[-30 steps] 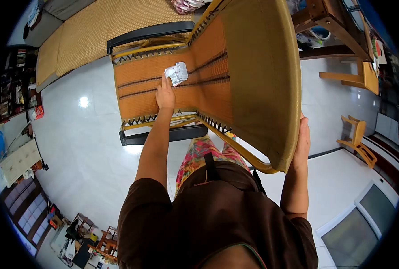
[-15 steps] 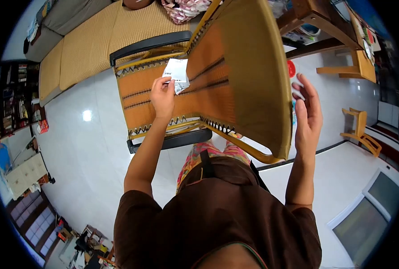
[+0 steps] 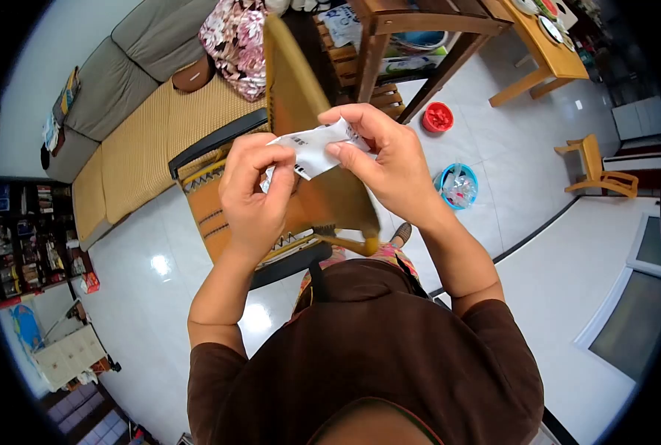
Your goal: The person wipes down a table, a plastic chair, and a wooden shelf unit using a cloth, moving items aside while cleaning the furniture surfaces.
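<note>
A crumpled white printed paper (image 3: 314, 151) is stretched between my two hands, above the chair. My left hand (image 3: 257, 185) pinches its left end with curled fingers. At the right end my right hand (image 3: 382, 157) grips it between thumb and fingers. Beneath them stands the folding chair (image 3: 213, 215) with an orange woven seat, a yellow frame and black armrests. Its backrest rises behind the paper and is partly hidden by my hands.
A sofa (image 3: 141, 137) runs along the upper left. A wooden table (image 3: 419, 16) is at the top. On the floor to the right are a red basin (image 3: 437, 117), a blue bin (image 3: 456, 185) with plastic bags and a small wooden chair (image 3: 592, 167).
My left hand has lifted the paper off the chair seat. My right hand has come over from beside the backrest and taken hold of it. The view has shifted, showing the bins.
</note>
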Tool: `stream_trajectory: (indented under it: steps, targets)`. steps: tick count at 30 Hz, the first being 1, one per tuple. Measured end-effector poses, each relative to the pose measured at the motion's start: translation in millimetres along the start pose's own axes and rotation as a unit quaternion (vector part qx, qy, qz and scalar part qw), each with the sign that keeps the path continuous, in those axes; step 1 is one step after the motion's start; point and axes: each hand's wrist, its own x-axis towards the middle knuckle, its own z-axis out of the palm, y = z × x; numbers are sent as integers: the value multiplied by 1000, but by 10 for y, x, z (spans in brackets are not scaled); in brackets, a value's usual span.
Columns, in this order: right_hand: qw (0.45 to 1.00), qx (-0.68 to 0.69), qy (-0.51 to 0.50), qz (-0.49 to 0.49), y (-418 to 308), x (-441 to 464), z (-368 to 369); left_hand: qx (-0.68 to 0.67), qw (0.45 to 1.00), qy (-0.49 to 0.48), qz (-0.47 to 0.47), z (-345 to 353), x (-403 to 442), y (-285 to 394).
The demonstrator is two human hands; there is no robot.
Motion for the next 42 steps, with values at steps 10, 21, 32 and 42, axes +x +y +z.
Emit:
stream_trajectory:
  steps: [10, 21, 32, 42]
  targets:
    - [971, 236, 22, 35, 342, -607, -1312, -161, 937, -66, -304, 1487, 21, 686]
    - [936, 286, -17, 202, 1514, -1446, -2798, -43, 925, -150, -347, 3277, -224, 334]
    - [870, 197, 259, 370, 3614, -2709, -3189, -96, 784, -388, -475, 5298, -1079, -1322]
    - [839, -81, 302, 445, 4276, -2960, -3677, -74, 760, -475, -438, 6126, -1245, -2111]
